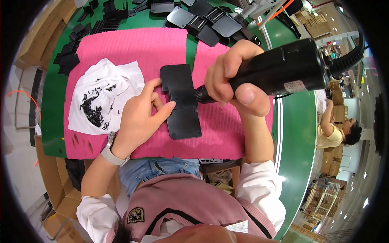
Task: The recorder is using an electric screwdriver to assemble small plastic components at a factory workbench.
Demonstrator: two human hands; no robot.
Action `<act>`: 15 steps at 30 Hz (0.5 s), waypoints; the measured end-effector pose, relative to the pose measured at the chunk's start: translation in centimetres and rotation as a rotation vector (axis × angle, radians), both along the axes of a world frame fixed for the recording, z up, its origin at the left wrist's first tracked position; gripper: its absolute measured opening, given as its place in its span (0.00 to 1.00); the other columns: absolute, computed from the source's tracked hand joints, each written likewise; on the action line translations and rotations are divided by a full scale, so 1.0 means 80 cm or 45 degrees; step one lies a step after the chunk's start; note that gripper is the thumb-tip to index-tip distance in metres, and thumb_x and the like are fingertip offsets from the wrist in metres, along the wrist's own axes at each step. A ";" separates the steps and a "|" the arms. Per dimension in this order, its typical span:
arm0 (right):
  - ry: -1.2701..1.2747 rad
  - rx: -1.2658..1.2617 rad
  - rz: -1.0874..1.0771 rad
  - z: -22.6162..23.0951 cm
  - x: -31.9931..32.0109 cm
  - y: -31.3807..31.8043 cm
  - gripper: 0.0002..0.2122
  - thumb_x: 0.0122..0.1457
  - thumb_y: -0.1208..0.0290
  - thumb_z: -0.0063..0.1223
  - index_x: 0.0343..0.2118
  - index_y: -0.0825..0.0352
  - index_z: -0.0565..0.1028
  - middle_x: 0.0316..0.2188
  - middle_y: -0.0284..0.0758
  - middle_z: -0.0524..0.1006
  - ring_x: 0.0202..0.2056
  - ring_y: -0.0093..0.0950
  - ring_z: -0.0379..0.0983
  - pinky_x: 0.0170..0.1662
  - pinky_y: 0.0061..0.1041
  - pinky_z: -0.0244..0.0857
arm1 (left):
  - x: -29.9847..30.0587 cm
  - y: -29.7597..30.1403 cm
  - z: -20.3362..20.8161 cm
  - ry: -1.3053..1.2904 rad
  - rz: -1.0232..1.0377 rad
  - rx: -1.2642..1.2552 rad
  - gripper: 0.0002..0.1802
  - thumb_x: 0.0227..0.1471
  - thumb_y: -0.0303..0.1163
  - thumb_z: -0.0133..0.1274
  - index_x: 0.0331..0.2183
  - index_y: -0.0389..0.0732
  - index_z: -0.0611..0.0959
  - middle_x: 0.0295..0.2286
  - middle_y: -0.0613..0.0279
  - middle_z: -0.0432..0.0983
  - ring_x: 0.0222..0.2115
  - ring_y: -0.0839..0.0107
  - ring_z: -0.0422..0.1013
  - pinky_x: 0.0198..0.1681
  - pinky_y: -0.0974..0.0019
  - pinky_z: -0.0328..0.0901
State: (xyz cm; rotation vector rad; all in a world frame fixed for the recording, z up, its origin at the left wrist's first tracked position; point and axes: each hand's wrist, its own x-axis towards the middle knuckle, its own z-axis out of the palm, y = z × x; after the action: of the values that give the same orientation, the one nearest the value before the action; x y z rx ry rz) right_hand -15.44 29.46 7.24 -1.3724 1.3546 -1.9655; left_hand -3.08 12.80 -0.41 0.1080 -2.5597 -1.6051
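A black electric screwdriver (283,67) is wrapped in my right hand (239,79), its body pointing right and its tip end at the right edge of a black plastic part (183,99). The part lies on the pink ridged mat (221,137) and looks like two flat panels joined across the middle. With thumb and fingers, my left hand (144,107) grips its left edge. Just left of that hand, a white cloth (127,77) carries a heap of small black screws (92,111). Whether the bit touches a screw is hidden from me.
Many black plastic parts (208,22) lie along the far side of the green table (52,137), with more at its far left. A black cable (352,58) trails from the screwdriver. Cardboard boxes (69,194) stand at the left. Another person (334,131) is off to the right.
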 end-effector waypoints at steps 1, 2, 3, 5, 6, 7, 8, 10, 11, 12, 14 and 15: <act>0.000 0.007 0.003 0.000 -0.001 0.000 0.15 0.48 0.64 0.55 0.32 0.67 0.63 0.14 0.32 0.64 0.12 0.22 0.59 0.15 0.19 0.55 | 0.001 0.001 -0.002 0.005 0.003 -0.014 0.26 0.47 0.31 0.57 0.47 0.32 0.69 0.16 0.59 0.72 0.18 0.66 0.71 0.22 0.67 0.60; -0.090 -0.005 0.042 0.001 -0.003 0.001 0.15 0.48 0.65 0.55 0.32 0.67 0.63 0.13 0.32 0.64 0.12 0.22 0.59 0.15 0.19 0.55 | 0.001 0.002 -0.002 0.004 0.006 -0.006 0.26 0.47 0.31 0.57 0.47 0.32 0.69 0.16 0.59 0.72 0.18 0.66 0.71 0.22 0.67 0.60; -0.181 -0.017 0.081 0.000 -0.004 0.002 0.15 0.48 0.65 0.54 0.32 0.67 0.63 0.13 0.32 0.64 0.11 0.22 0.59 0.15 0.19 0.55 | 0.001 0.004 -0.001 0.018 0.008 -0.013 0.26 0.47 0.31 0.57 0.46 0.32 0.69 0.16 0.59 0.72 0.17 0.66 0.71 0.21 0.67 0.60; -0.193 -0.016 0.067 -0.001 -0.004 0.001 0.15 0.48 0.65 0.54 0.32 0.67 0.63 0.13 0.32 0.63 0.11 0.22 0.58 0.15 0.19 0.55 | 0.001 0.004 -0.002 0.030 0.014 -0.018 0.26 0.47 0.31 0.57 0.46 0.32 0.69 0.16 0.59 0.72 0.17 0.65 0.70 0.21 0.66 0.60; -0.203 -0.022 0.049 -0.002 -0.004 0.001 0.15 0.48 0.65 0.54 0.32 0.67 0.63 0.13 0.32 0.63 0.11 0.22 0.58 0.14 0.19 0.55 | 0.001 0.004 -0.003 0.046 0.016 -0.023 0.26 0.47 0.31 0.57 0.46 0.32 0.69 0.16 0.60 0.71 0.17 0.65 0.70 0.20 0.66 0.59; -0.206 -0.018 0.052 -0.002 -0.004 0.000 0.15 0.48 0.65 0.54 0.32 0.67 0.63 0.13 0.32 0.63 0.11 0.22 0.58 0.14 0.19 0.55 | 0.002 0.003 -0.005 0.061 0.018 -0.028 0.26 0.47 0.31 0.57 0.46 0.32 0.68 0.16 0.60 0.71 0.16 0.65 0.70 0.20 0.66 0.59; -0.258 -0.042 0.066 -0.002 -0.003 -0.002 0.15 0.47 0.67 0.56 0.30 0.68 0.63 0.13 0.33 0.65 0.11 0.21 0.60 0.15 0.19 0.56 | 0.002 0.004 -0.007 0.058 0.020 -0.026 0.26 0.47 0.31 0.57 0.46 0.32 0.68 0.16 0.60 0.71 0.16 0.65 0.70 0.20 0.66 0.59; -0.310 -0.068 0.079 -0.003 -0.001 -0.004 0.15 0.45 0.68 0.59 0.28 0.70 0.64 0.13 0.34 0.67 0.12 0.20 0.62 0.15 0.19 0.58 | 0.002 0.005 -0.010 0.089 0.027 -0.019 0.25 0.47 0.26 0.55 0.48 0.32 0.67 0.15 0.63 0.67 0.15 0.78 0.60 0.19 0.73 0.53; -0.261 -0.020 0.038 -0.003 0.000 -0.005 0.15 0.47 0.66 0.58 0.29 0.69 0.63 0.13 0.33 0.65 0.11 0.21 0.60 0.15 0.19 0.56 | 0.002 0.005 -0.011 0.090 0.026 -0.020 0.25 0.47 0.26 0.55 0.48 0.32 0.67 0.15 0.63 0.67 0.15 0.78 0.60 0.19 0.73 0.53; -0.209 0.026 -0.004 -0.002 0.002 -0.005 0.15 0.49 0.65 0.56 0.31 0.68 0.63 0.13 0.32 0.63 0.11 0.21 0.58 0.14 0.19 0.54 | 0.001 0.005 -0.012 0.096 0.025 -0.055 0.25 0.47 0.26 0.55 0.47 0.33 0.67 0.15 0.63 0.67 0.14 0.77 0.60 0.19 0.72 0.54; -0.103 0.049 -0.043 -0.003 0.004 -0.008 0.16 0.48 0.64 0.58 0.30 0.68 0.63 0.12 0.31 0.63 0.11 0.21 0.59 0.15 0.19 0.54 | 0.002 0.003 -0.010 0.108 0.026 -0.098 0.25 0.47 0.27 0.55 0.47 0.33 0.67 0.15 0.62 0.67 0.14 0.76 0.61 0.19 0.72 0.54; 0.001 0.075 -0.085 -0.003 0.007 -0.010 0.16 0.48 0.64 0.59 0.29 0.68 0.63 0.12 0.31 0.63 0.11 0.21 0.59 0.15 0.20 0.54 | 0.002 0.002 -0.008 0.080 0.026 -0.118 0.25 0.47 0.30 0.55 0.46 0.33 0.67 0.15 0.61 0.69 0.15 0.70 0.65 0.20 0.68 0.57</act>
State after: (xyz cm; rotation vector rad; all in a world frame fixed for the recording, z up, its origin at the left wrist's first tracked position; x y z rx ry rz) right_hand -14.91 28.63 6.99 -1.3178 1.4647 -1.9503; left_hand -2.96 12.92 -1.03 0.0738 -2.5719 -1.4563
